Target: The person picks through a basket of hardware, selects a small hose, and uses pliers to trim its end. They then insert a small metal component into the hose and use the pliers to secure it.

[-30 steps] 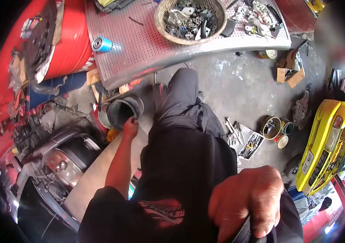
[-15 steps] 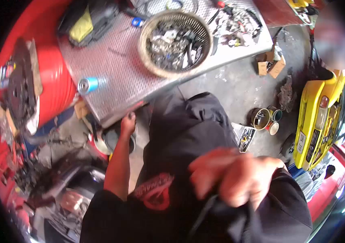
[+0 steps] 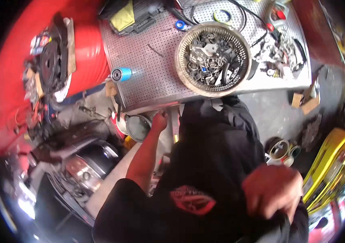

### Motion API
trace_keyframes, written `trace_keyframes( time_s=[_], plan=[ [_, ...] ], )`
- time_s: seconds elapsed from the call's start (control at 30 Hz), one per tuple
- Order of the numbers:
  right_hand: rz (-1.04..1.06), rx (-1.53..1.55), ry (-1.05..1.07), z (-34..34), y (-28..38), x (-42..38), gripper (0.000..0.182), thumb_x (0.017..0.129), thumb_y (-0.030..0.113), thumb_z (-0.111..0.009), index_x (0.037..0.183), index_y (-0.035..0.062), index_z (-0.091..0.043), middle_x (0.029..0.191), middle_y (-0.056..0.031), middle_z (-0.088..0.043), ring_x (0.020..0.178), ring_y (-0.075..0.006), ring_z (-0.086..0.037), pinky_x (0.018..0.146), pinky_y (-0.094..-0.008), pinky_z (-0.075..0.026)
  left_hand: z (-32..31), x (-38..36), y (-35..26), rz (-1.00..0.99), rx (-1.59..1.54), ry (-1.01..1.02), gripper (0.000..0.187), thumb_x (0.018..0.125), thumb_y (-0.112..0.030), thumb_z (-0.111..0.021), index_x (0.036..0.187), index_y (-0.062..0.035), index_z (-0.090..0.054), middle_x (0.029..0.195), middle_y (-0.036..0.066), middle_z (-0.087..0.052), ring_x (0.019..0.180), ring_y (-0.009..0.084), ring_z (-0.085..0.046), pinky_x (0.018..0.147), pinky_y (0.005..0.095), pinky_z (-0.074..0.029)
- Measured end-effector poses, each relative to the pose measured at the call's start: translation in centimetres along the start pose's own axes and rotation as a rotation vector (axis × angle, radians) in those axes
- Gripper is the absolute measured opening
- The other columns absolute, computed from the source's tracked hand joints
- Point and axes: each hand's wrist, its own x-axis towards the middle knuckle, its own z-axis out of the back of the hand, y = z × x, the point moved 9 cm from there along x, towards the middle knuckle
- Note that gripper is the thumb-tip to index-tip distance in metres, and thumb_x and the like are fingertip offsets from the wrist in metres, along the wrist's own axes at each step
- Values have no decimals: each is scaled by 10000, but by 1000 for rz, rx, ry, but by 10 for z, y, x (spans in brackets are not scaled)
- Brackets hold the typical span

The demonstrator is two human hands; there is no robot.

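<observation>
My left hand (image 3: 160, 120) is a closed fist just below the front edge of the perforated metal table (image 3: 152, 87); I cannot tell what is inside it. My right hand (image 3: 273, 192) is blurred, held up by my chest with curled fingers pinching the cloth of my black shirt (image 3: 229, 220). On the table, ahead of both hands, stands a round woven basket (image 3: 179, 67) heaped with small metal parts, clips and bolts (image 3: 209, 60). A blue can-shaped cylinder (image 3: 122, 74) lies on its side near the left corner.
A red drum (image 3: 89, 52) stands left of the table, with car parts on top. Hoses and a pile of small parts (image 3: 281, 56) lie at the table's right. Buckets (image 3: 279, 149) and a yellow car (image 3: 330, 166) are on the right. A black bucket (image 3: 138, 128) sits below the table.
The view has turned, so the table and basket appear further right. My right hand has moved to the right, away from the middle of my chest. My left fist remains by the table edge.
</observation>
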Motion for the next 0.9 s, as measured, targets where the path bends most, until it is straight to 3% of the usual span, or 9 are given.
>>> trace_keyframes(
  time_s=[0.13, 0.2, 0.4, 0.47, 0.5, 0.53, 0.63, 0.8, 0.9],
  plan=[
    [-439, 184, -467, 123, -54, -126, 289, 787, 94, -843, 946, 48, -607, 924, -43, -651, 800, -111, -610, 737, -272, -523, 9, -60, -116, -7, -14, -81, 304, 913, -290, -594, 1097, -54, -644, 1023, 283, -668, 967, 443, -654, 816, 531, -523],
    [-646, 57, -758, 182, -91, -193, 292, 849, 82, -792, 1069, 28, -609, 1065, -27, -635, 948, -79, -594, 823, -261, -518, 8, -80, -161, 111, -33, -70, 292, 895, -277, -609, 1084, -56, -633, 1001, 270, -676, 952, 437, -660, 812, 521, -528],
    [-678, -464, -654, 204, -165, -174, 475, 957, 249, -688, 1353, 22, -555, 1235, -77, -619, 1168, -150, -558, 1019, -295, -437, 25, -117, -358, -233, -262, -81, 318, 867, -123, -593, 1171, -33, -578, 1046, 243, -677, 994, 439, -651, 859, 503, -527],
    [-544, -334, -693, 197, -179, -151, 507, 983, 311, -642, 1393, 34, -533, 1210, -74, -630, 1104, -150, -585, 978, -288, -454, 7, -114, -406, -488, -395, 114, 393, 897, -147, -583, 1268, -20, -564, 1171, 247, -642, 1087, 414, -633, 892, 479, -512],
    [-566, -271, -740, 200, -189, -147, 462, 1004, 369, -594, 1314, 25, -598, 1094, -67, -670, 960, -131, -611, 875, -275, -481, -6, -116, -418, -433, -115, 303, 336, 908, -125, -548, 1221, -7, -583, 1169, 245, -638, 1130, 422, -606, 904, 480, -505],
    [-565, -186, -839, 207, -195, -154, 401, 1014, 363, -579, 1218, 24, -639, 1009, -55, -681, 888, -115, -600, 818, -266, -478, 1, -115, -426, -520, -288, 179, 302, 891, -150, -578, 1155, -5, -608, 1132, 251, -650, 1102, 432, -610, 905, 503, -500],
    [-425, -164, -1156, 224, -188, -179, 351, 1026, 340, -558, 1044, 14, -687, 848, -56, -694, 798, -121, -596, 728, -293, -477, 10, -106, -425, -576, 67, 355, 369, 866, -240, -677, 1156, -20, -622, 1112, 242, -659, 1038, 427, -623, 911, 507, -503],
    [-678, -456, -1466, 223, -165, -249, 470, 1019, 456, -527, 1019, 6, -662, 649, -31, -609, 555, -93, -493, 541, -253, -361, 86, -2, -381, -622, 73, -272, 451, 912, -226, -662, 1310, -56, -538, 1057, 254, -660, 942, 412, -650, 770, 503, -538],
    [-746, -449, -1490, 189, -177, -241, 445, 1025, 430, -530, 1074, 5, -655, 652, -21, -600, 547, -73, -469, 532, -239, -338, 102, 76, -381, -645, 247, -379, 754, 894, -223, -665, 1522, -45, -289, 1434, 331, -427, 1284, 486, -454, 1100, 536, -376]
  ],
)
